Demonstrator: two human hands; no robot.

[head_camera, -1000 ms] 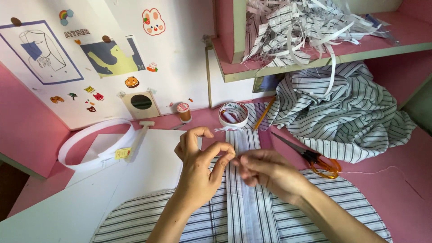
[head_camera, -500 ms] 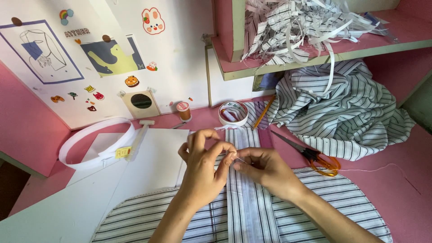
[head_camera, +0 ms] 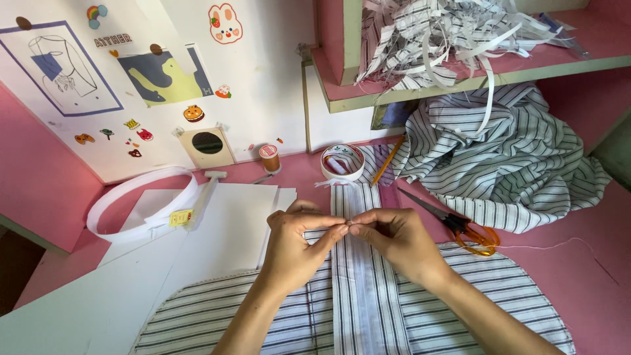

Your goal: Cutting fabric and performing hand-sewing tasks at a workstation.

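fingers (head_camera: 342, 230) pinching white strip (head_camera: 358, 263) | scissors (head_camera: 460, 227) near right

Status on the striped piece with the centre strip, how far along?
Done: the striped fabric panel lies flat with a white strip laid down its middle. In hand: left hand and right hand pinch something tiny together at the strip's top. Left: cannot tell; scissors and more striped cloth lie alongside.
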